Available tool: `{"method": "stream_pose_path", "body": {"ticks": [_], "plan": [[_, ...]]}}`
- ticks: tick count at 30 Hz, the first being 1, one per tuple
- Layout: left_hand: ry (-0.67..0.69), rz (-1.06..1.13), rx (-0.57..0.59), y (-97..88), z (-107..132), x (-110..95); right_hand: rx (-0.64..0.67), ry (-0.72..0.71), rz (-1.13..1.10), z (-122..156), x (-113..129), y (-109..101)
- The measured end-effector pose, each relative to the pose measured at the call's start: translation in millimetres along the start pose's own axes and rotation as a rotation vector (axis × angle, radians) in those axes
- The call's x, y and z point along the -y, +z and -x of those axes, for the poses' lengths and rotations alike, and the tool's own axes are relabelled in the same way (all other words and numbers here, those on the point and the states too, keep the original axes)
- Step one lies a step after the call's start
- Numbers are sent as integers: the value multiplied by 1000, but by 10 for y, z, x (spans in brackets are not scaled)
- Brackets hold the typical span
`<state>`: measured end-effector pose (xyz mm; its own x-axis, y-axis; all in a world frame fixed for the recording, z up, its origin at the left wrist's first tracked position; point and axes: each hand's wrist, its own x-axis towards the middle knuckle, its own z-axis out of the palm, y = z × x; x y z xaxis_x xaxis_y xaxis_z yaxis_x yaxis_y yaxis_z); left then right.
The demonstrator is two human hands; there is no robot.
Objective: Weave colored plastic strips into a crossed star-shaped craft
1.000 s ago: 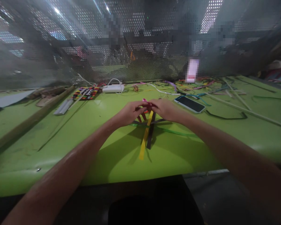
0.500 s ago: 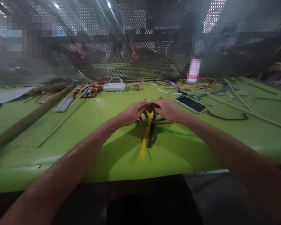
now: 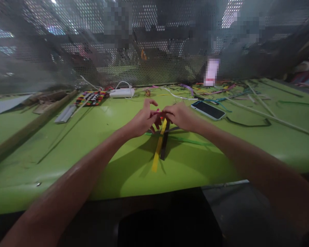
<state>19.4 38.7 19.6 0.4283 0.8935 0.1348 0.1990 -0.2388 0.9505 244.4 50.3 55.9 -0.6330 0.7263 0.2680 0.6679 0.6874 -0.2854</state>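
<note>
Over the middle of the table, my left hand (image 3: 143, 120) has its index finger raised and curved, while its thumb and lower fingers close on a pink strip (image 3: 158, 113). My right hand (image 3: 180, 115) pinches the same small bundle of strips from the right, fingertips beside the left ones. Out of the bundle towards me hang a flat yellow strip (image 3: 158, 151) and a dark brown strip (image 3: 165, 144). A thin green strip (image 3: 193, 140) runs sideways beneath them. Where the strips cross is mostly covered by my fingers.
Right of my hands lies a phone (image 3: 208, 110); behind it are several loose coloured strips (image 3: 222, 90). A white power strip (image 3: 122, 93), a colourful woven piece (image 3: 90, 98) and a long wooden pole (image 3: 28, 128) are at left. A perforated metal panel (image 3: 159, 73) stands behind.
My left index finger has lifted and spread away from the right hand, exposing the pink strip. My right hand stays at the bundle. The whole view has shifted slightly.
</note>
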Motion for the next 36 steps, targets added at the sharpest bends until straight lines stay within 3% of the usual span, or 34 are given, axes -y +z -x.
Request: {"method": "stream_pose_path", "body": {"ticks": [5,9,11,17,21,27,33,36], "plan": [[80,-186,-110,-150,-34,-4,-84,-1,21,-24,-94,21],[157,-84,-45,-141,-47,-27,-50,-66,61,-27,-128,33],[139,-20,-34,-101,-54,-39,-48,-84,90,-22,-125,43],[66,127,-160,-55,-63,-64,-26,-103,196,-19,-78,48],[-19,222,-136,-81,-55,-56,28,-64,282,-10,-45,36],[-5,139,-127,-65,-63,-17,34,-8,376,26,40,97],[-17,125,-132,-30,-57,-54,126,25,490,25,178,57],[-13,154,-140,-32,-52,-71,87,8,473,36,162,39]]}}
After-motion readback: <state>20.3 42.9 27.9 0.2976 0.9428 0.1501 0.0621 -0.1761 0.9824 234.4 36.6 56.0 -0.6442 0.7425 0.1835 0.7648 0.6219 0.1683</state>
